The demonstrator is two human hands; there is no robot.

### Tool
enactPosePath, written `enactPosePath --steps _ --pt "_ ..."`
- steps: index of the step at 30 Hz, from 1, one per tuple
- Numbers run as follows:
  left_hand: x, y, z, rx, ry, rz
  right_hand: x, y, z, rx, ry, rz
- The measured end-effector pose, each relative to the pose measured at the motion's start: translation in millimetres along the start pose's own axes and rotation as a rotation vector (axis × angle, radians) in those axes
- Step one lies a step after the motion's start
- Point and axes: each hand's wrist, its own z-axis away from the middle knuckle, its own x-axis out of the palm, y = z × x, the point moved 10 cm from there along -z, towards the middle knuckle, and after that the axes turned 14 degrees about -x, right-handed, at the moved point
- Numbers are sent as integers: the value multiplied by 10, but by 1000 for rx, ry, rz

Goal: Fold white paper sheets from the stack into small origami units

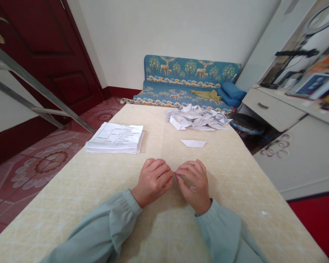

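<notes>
My left hand (154,180) and my right hand (194,185) meet low over the middle of the table, fingertips almost touching. Both are closed, fingers curled and thumbs pressed in. Anything pinched between them is hidden or too small to make out. Just beyond my right hand lies a single folded paper piece (193,143), white and shaped like a flat boat. Farther back, a loose heap of folded paper pieces (197,118) spreads near the far right edge. A stack of printed paper sheets (115,138) sits beyond my left hand, a branching diagram on its top sheet.
The table (71,204) has a pale patterned cover. A tiny white paper scrap (264,213) lies at its right. Behind stands a blue sofa (167,89); a metal ladder (46,91) leans at left. A black round stool (246,123) and a white cabinet (298,157) flank the right side.
</notes>
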Motion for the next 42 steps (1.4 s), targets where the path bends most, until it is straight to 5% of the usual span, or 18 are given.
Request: enactPosePath --steps 13,33,39,42 --pt "13 -65 0 -37 -34 50 22 67 1 34 -8 -87" --pt "-202 -393 -51 -158 70 80 -145 328 81 65 59 44" --pt "-381 -698 -86 -290 177 39 -443 579 208 152 259 99" --pt "-327 -660 -89 -275 143 58 -459 509 193 150 290 82"
